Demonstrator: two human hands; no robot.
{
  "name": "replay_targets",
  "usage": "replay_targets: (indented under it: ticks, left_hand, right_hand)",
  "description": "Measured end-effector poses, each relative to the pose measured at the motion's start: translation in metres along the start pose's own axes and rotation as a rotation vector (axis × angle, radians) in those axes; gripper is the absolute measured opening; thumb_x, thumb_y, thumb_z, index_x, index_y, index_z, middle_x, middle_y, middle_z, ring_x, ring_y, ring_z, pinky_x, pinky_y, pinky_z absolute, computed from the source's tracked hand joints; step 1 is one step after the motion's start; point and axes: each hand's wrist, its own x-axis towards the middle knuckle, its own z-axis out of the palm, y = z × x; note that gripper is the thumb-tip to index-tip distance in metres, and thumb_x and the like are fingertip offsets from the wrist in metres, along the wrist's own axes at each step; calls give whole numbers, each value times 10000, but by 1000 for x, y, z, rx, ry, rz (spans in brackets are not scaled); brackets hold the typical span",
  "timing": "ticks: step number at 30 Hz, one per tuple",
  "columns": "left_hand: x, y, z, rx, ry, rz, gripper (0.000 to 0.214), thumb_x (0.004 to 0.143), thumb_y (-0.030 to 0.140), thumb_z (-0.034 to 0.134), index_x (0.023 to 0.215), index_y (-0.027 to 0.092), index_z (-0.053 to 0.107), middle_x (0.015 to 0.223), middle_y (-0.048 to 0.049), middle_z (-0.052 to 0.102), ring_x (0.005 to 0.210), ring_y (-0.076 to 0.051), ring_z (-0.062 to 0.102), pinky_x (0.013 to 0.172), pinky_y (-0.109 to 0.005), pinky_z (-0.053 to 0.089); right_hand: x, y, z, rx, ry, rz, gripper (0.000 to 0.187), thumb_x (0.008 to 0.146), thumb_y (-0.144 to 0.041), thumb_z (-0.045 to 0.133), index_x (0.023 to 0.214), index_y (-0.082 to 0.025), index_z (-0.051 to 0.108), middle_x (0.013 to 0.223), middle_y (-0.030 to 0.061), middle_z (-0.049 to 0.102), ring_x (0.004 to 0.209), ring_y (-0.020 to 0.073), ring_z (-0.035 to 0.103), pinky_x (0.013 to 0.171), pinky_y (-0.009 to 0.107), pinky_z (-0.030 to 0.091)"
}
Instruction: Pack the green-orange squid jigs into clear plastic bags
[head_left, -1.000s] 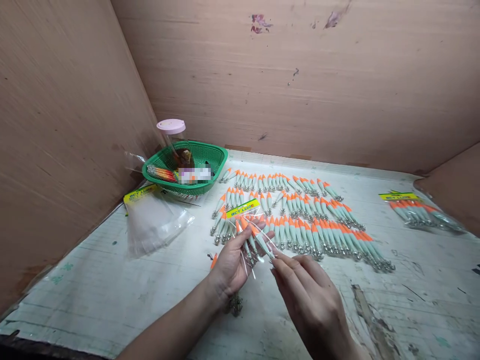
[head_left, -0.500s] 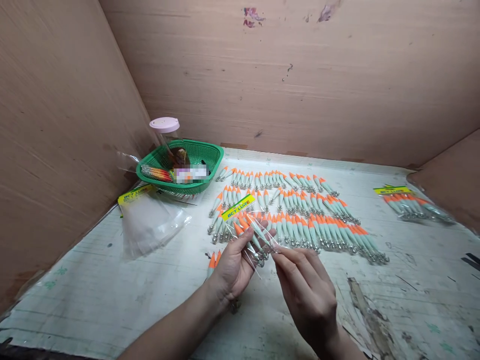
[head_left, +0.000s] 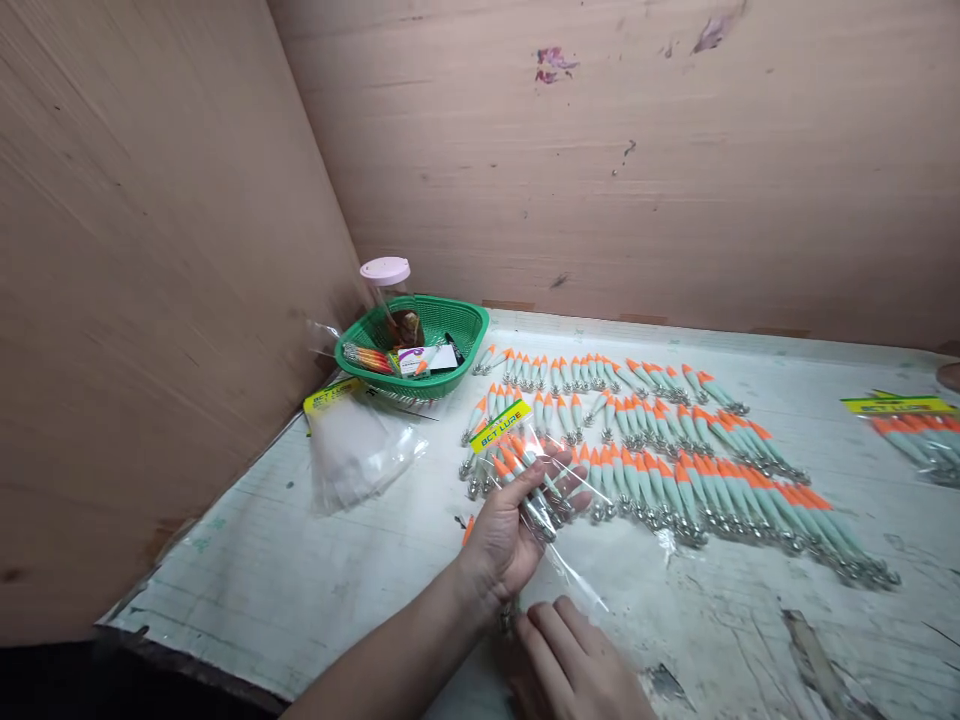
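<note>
A single head-worn camera looks forward and down, close over the pale scuffed surface point(head_left: 315, 590), facing a plywood corner at the frame's upper left.

Left hand point(head_left: 510, 540) and forearm are showing bare down to the frame's lower edge (upper arm lying out of view). Right hand point(head_left: 574, 665) is showing bare too, the frame cutting it at the wrist.

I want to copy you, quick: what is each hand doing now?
Left hand: closed on a clear bag of lures.
Right hand: low over the table; grip cannot be told.
</note>
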Motion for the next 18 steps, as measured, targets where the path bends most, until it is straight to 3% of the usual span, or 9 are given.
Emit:
replay_targets:
  ticks: [5, 9, 12, 14, 18]
  left_hand:
    - [1, -2, -2, 3, 5, -7, 188, 800, 148, 612, 964, 75, 666, 1132, -154, 663, 1038, -287, 634, 948, -451, 491]
    - [2, 0, -2, 2, 30, -11, 167, 803, 131, 596, 939, 64, 666, 1084, -161, 679, 1029, -293, 638, 936, -455, 498]
    - [2, 1, -2, 5, 32, -10, 172, 799, 131, 601, 945, 69, 666, 1073, -158, 683, 1035, -293, 635, 940, -454, 495]
    - [2, 0, -3, 8, 33, -13, 179, 800, 139, 604, 951, 68, 668, 1076, -156, 683, 1032, -290, 637, 939, -450, 498]
    - [4, 0, -5, 25, 9, 1, 184, 794, 154, 617, 954, 81, 671, 1122, -142, 670, 1027, -275, 640, 951, -441, 492]
  right_hand:
    - [-1, 6, 25, -15, -28, 32, 242, 843, -44, 371, 806, -160, 581, 654, 43, 539, 600, 173, 534, 520, 271, 446]
    - [-4, 6, 23, -14, -40, 102, 220, 843, -52, 371, 775, -178, 538, 728, 58, 548, 641, 175, 539, 557, 269, 454]
    - [-6, 6, 21, 28, -86, 171, 196, 843, -75, 380, 881, -177, 543, 805, 66, 566, 641, 159, 547, 533, 236, 459]
    - [-6, 8, 20, 61, -111, 174, 234, 841, -73, 378, 979, -169, 541, 848, 73, 582, 671, 162, 574, 547, 231, 481]
    - [-5, 11, 13, 127, -101, 165, 198, 878, -103, 385, 959, -173, 551, 799, 65, 598, 650, 164, 595, 549, 235, 503]
